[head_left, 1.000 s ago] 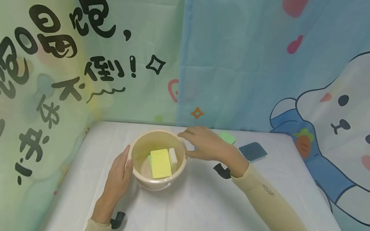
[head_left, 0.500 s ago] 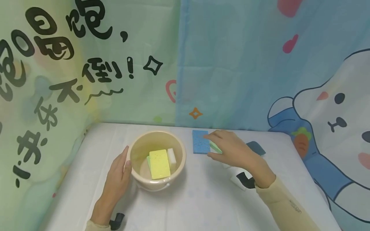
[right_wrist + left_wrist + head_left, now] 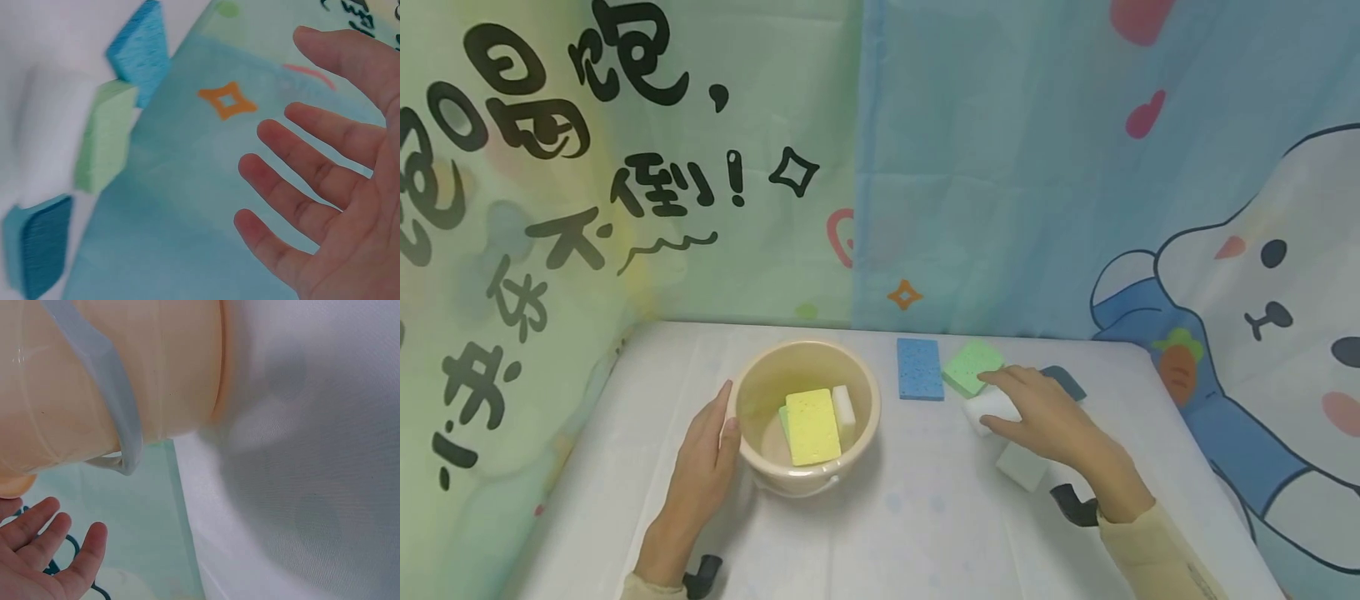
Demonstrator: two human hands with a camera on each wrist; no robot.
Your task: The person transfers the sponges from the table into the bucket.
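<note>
A cream bucket (image 3: 811, 365) stands on the table at centre left, its pale handle (image 3: 115, 387) hanging down the side. Inside lie a yellow sponge (image 3: 814, 427), a white block (image 3: 844, 408) and a partly hidden green sponge (image 3: 785, 419). My left hand (image 3: 700, 471) lies along the bucket's left side, fingers extended at the rim. On the right, my right hand (image 3: 1048, 417) hovers with spread fingers over a white block (image 3: 985, 407). In the right wrist view nothing is between those fingers. A green sponge (image 3: 973, 367) sits just beyond this block.
A blue sponge (image 3: 919, 369) lies between the bucket and the green sponge. Behind my right hand is a dark teal sponge (image 3: 1066, 383), partly covered. A pale block (image 3: 1021, 467) lies nearer me. Printed cloth (image 3: 985, 167) hangs behind the table.
My right hand has moved from the bucket's right rim, rightward past the blue and green sponges, to above the white block. My left hand stays at the bucket.
</note>
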